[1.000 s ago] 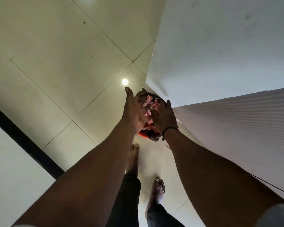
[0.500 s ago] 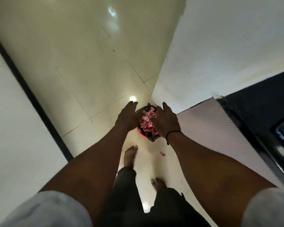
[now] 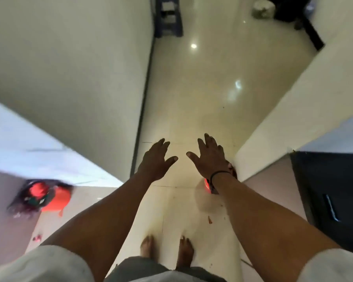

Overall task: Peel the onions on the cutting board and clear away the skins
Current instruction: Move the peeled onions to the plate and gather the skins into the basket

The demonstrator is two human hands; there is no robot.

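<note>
Both hands (image 3: 183, 159) spread empty, apparently above red bin (image 3: 207, 183).

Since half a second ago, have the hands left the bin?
Yes. Both hands, left and right, are empty and lifted apart; the red bin sits under the right wrist.

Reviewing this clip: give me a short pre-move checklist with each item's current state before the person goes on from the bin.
1. Left hand holds nothing, fingers spread: ok.
2. Right hand holds nothing, fingers spread: ok.
3. Skins inside the red round bin under the right wrist: cannot tell, mostly hidden.
4. Pale glossy tiled floor free of scraps: not ok, small red skin scrap lies near the bin.
5. Bare feet off the scraps: ok.
</note>
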